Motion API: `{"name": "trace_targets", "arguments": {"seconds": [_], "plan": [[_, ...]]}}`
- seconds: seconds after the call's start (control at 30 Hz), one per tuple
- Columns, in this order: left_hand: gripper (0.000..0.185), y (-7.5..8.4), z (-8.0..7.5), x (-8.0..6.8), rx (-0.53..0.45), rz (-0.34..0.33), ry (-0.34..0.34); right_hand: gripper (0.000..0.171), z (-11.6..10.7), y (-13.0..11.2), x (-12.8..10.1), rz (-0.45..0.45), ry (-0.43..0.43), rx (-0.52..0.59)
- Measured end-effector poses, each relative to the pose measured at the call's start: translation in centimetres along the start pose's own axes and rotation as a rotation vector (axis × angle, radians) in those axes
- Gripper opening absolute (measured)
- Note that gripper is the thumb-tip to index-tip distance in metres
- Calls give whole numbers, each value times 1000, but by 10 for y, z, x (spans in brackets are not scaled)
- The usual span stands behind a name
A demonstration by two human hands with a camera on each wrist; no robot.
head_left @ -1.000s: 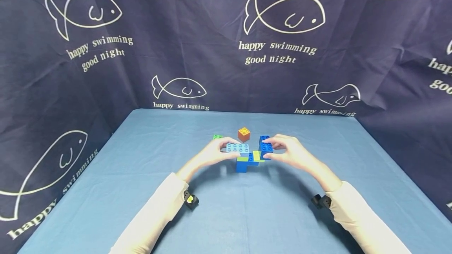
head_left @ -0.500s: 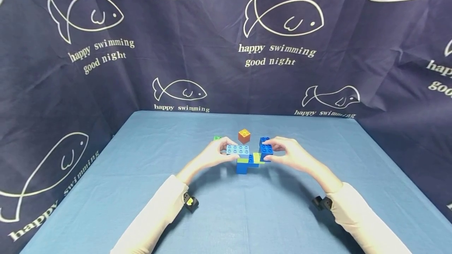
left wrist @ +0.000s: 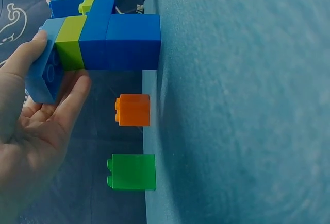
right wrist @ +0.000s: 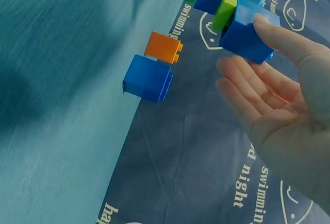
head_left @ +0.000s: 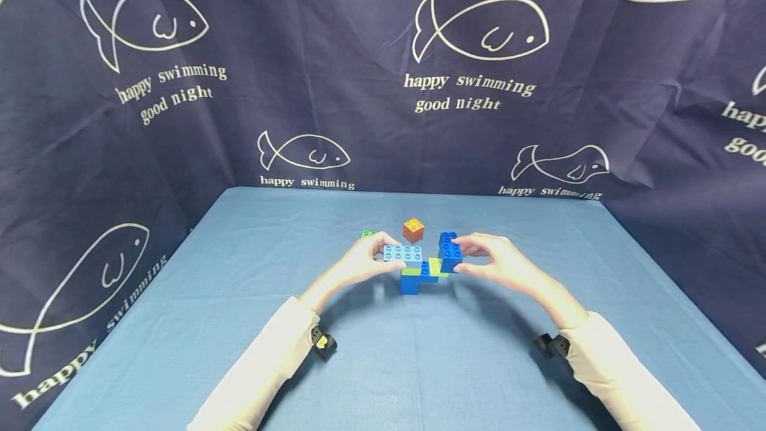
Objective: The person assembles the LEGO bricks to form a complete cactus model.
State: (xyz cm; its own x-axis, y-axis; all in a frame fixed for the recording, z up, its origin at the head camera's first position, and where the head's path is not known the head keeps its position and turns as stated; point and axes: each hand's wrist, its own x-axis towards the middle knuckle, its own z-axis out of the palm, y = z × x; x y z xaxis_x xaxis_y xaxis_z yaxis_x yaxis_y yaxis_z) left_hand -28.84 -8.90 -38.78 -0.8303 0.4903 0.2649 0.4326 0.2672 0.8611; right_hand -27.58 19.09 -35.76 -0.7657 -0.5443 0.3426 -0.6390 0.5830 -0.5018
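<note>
In the middle of the table stands a built stack of toy building bricks, with a blue base brick [head_left: 409, 284], lime green bricks [left wrist: 71, 41] and a light blue eight-stud brick [head_left: 403, 255] on top at the left. My left hand [head_left: 362, 260] grips that light blue brick between thumb and fingers. On the stack's right side a dark blue brick [right wrist: 247, 31] sits over a thin lime green one [right wrist: 226, 6]. My right hand [head_left: 499, 261] is beside it, thumb at the brick's face, the other fingers loosely extended just below it in the right wrist view.
An orange brick [head_left: 413, 229] stands behind the stack. A separate blue brick [right wrist: 147, 79] is at back right, and a green brick [left wrist: 133, 172] stands behind my left hand. A dark curtain [head_left: 383, 118] with fish drawings hangs along the table's far edge.
My right hand has drawn slightly to the right, its fingertips sliding back to the dark blue brick's edge while the brick stays on the stack. My left hand keeps its grip.
</note>
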Motion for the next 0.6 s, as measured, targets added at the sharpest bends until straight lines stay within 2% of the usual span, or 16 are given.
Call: {"name": "trace_targets", "arguments": {"seconds": [0.1, 0.23, 0.6], "plan": [[30, 10, -1, -3, -5, 5, -2, 44, -2, 3, -1, -17, -8, 0], [29, 15, -2, -4, 0, -10, -5, 42, -4, 5, 0, -27, -23, -26], [29, 11, -3, -3, 24, -24, -22, 31, -3, 10, 4, -83, 11, -106]]}}
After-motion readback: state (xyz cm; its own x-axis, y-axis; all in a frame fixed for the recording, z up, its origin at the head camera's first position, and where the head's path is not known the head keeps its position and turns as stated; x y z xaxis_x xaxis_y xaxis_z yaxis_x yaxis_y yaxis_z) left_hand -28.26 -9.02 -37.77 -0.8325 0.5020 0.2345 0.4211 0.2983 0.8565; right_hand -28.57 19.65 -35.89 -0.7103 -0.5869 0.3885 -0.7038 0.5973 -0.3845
